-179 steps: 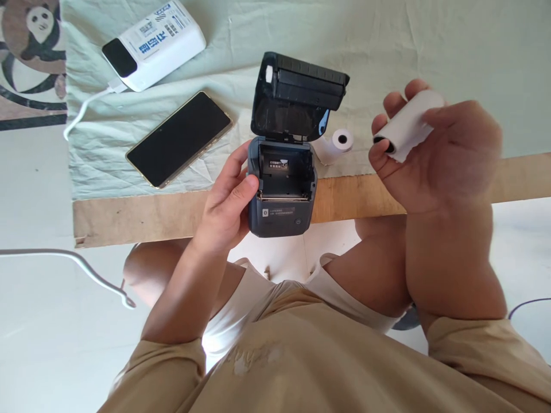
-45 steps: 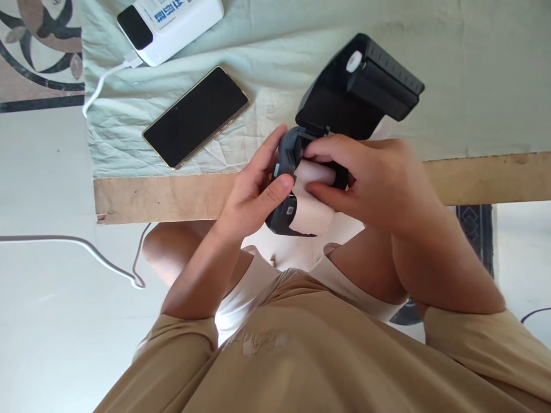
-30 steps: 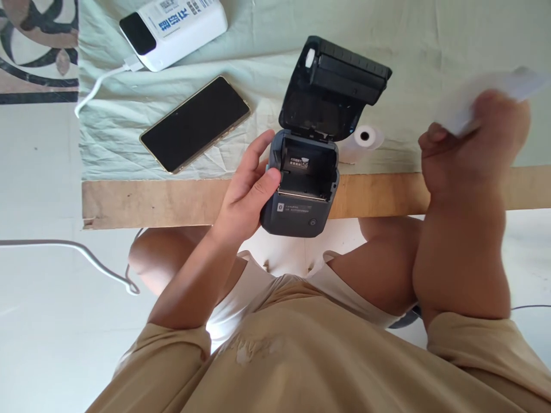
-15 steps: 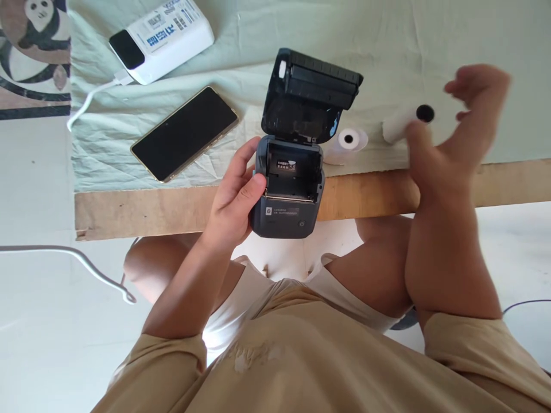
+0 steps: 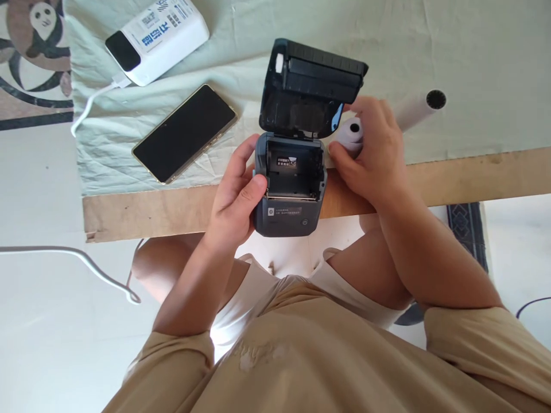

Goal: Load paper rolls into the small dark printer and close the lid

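My left hand (image 5: 236, 198) is closed round the left side of a dark grey portable label printer (image 5: 288, 217), thumb on its front edge. The printer's lid (image 5: 312, 86) stands hinged up, and its paper compartment shows a small printed sticker and no roll inside. Just right of the printer, my right hand (image 5: 379, 152) has its thumb and fingers round a small white paper roll (image 5: 348, 136) with a dark core hole. Beyond that hand lies a longer white roll (image 5: 419, 109) with a black end, its near part hidden by the fingers.
A black-screened phone (image 5: 185, 135) lies left of the printer on the pale green cloth (image 5: 482, 74). Behind it is a white power bank (image 5: 167, 40) with a plugged-in white cable (image 5: 92, 100). The table's bare wooden edge (image 5: 465, 175) runs along the front.
My right hand has come down and left from above the long roll and closed on the small paper roll. My left hand still holds the open printer in nearly the same place.
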`<control>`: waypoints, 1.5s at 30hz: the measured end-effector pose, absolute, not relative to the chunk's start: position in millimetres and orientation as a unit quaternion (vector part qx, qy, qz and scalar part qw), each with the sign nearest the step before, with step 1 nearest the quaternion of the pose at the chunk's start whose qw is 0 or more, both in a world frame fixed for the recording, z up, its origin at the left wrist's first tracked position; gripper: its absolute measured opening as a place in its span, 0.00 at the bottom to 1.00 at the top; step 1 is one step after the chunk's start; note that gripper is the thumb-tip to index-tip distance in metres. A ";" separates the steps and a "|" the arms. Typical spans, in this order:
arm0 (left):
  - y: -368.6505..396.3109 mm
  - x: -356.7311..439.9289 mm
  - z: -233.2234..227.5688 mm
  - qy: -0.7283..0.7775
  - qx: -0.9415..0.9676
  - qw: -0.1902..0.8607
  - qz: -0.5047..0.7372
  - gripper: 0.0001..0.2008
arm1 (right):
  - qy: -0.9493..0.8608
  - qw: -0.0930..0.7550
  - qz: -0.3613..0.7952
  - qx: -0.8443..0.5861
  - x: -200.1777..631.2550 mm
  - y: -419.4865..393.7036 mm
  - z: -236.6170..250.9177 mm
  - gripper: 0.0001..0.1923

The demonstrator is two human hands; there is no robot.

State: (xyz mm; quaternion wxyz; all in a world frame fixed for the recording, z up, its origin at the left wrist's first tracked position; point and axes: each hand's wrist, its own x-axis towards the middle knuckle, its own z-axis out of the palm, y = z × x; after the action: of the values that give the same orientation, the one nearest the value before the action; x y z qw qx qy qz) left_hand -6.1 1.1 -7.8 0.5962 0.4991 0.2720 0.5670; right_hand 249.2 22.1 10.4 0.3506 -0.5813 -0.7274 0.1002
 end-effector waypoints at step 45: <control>0.6 -18.1 -26.2 0.284 0.586 0.589 0.478 0.46 | -0.836 0.454 0.028 -0.306 177.9 -27.9 44.9 0.05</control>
State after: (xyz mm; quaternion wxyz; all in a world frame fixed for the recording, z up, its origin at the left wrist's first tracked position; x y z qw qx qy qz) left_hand -18.1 0.6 -26.2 0.5893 0.5859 0.2845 0.4781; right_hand 177.9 -27.9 44.9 0.4540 -0.3060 -0.8363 0.0281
